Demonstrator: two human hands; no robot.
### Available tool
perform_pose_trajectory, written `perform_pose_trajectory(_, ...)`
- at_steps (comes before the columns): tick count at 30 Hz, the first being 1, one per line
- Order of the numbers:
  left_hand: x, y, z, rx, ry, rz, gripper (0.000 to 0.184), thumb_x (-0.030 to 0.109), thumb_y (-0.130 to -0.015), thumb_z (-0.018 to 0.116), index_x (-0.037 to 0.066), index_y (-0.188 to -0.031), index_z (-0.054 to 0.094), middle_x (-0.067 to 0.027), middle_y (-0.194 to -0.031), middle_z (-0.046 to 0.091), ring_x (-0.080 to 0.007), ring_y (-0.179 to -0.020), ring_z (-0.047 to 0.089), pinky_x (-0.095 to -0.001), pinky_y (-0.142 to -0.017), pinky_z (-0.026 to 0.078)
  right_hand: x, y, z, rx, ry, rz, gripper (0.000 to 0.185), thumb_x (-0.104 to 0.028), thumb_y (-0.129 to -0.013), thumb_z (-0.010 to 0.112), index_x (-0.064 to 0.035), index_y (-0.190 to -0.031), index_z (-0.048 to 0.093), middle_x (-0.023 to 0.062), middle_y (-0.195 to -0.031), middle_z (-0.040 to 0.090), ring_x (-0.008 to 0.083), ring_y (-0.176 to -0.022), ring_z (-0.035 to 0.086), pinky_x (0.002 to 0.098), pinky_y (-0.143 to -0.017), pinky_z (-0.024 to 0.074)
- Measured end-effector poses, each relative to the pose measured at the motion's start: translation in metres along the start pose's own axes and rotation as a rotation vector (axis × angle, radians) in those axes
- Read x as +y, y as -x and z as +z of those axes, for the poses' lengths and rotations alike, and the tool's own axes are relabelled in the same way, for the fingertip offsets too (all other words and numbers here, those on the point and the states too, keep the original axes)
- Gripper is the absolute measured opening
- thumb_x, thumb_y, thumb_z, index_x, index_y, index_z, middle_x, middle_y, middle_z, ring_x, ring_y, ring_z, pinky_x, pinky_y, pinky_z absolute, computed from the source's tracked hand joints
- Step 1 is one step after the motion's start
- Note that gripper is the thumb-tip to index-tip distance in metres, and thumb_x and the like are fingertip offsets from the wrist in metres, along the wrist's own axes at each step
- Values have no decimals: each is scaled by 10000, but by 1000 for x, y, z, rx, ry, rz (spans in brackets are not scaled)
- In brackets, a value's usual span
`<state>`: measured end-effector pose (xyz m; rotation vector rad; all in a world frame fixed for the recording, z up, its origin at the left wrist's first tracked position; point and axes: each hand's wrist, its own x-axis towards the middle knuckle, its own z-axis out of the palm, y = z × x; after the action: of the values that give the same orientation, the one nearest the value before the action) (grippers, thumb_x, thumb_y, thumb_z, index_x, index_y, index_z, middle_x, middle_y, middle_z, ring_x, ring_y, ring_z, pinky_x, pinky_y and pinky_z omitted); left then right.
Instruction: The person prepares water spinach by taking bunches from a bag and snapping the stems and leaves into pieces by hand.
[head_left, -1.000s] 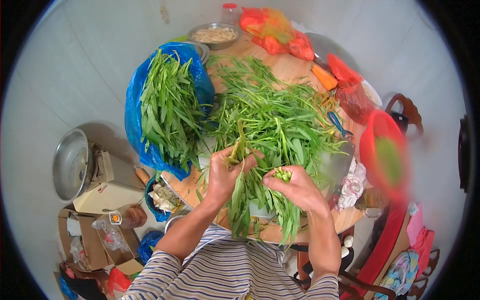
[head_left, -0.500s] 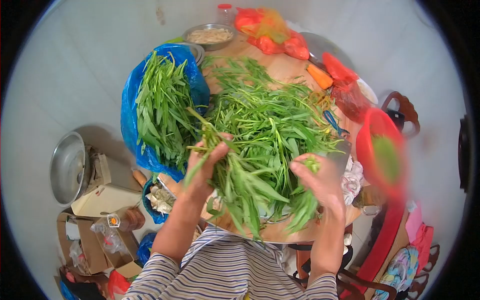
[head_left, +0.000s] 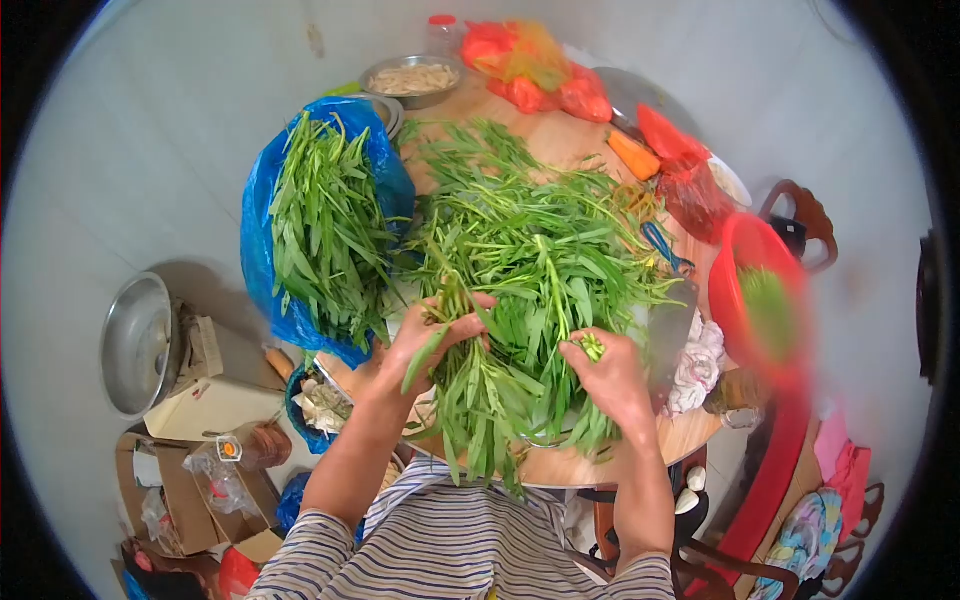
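My left hand (head_left: 435,340) is closed round a bunch of water spinach (head_left: 485,400), its stems up and its leaves hanging towards the table's front edge. In my right hand (head_left: 615,378) is a smaller bundle of water spinach (head_left: 592,430); the stem ends poke out above the curled fingers. Both hands are over the near side of a large water spinach heap (head_left: 540,250) spread across the table. More water spinach (head_left: 325,215) stands in a blue plastic bag (head_left: 258,235) to the left of the heap.
At right are a red basket (head_left: 735,300) with greens in it, a cleaver-like blade (head_left: 672,335) and a crumpled white cloth (head_left: 697,370). A carrot (head_left: 632,156), red plastic bags (head_left: 510,55) and a metal bowl (head_left: 410,95) stand farther back. A metal basin (head_left: 138,345) is on the left.
My left hand has shifted right and slightly down with its bunch. My right hand has moved left, so the two hands are closer together. Both still hold water spinach.
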<state>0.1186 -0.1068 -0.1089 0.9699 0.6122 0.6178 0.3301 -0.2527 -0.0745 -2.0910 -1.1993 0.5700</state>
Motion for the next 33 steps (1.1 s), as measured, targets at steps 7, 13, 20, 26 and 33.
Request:
perform_pose_trajectory(7,7,-16,20,-121,-82,-27,495,286,-878,779,-13,-1249,642,-23,-807,611,-117,-678,568,-252,-604,444,-6,8,-19,-256,-133,-243,281,-249,-923,693,18,-1008,718,87,-594,549,140,-570,471,346,-572,438)
perform_pose_trajectory(13,12,-15,22,-101,-76,-84,429,295,-839,809,11,-1137,685,-16,-773,623,-108,-656,568,-254,-568,444,2,7,-22,-446,-186,-103,297,-262,-947,678,30,-994,706,92,-667,617,132,-611,515,325,-600,459)
perform_pose_trajectory(20,5,-14,31,101,29,-6,347,223,-822,836,25,-1079,713,-17,-827,673,-115,-660,600,-272,-565,500,-17,16,0,129,-159,-289,190,-185,-898,715,-14,-979,711,141,-861,727,258,-726,705,345,-659,528)
perform_pose_trajectory(26,14,-1,46,184,54,3,307,185,-821,836,30,-1052,708,-13,-820,663,-113,-660,603,-279,-570,518,-27,16,22,295,219,-516,114,-150,-852,734,-70,-923,693,77,-812,678,292,-645,667,382,-560,520)
perform_pose_trajectory(33,5,6,47,189,197,94,356,164,-832,803,-4,-1121,682,-59,-933,691,-147,-751,642,-306,-653,530,-24,9,35,353,-1,-466,145,-123,-835,707,-43,-952,676,134,-828,688,337,-674,670,401,-594,534)
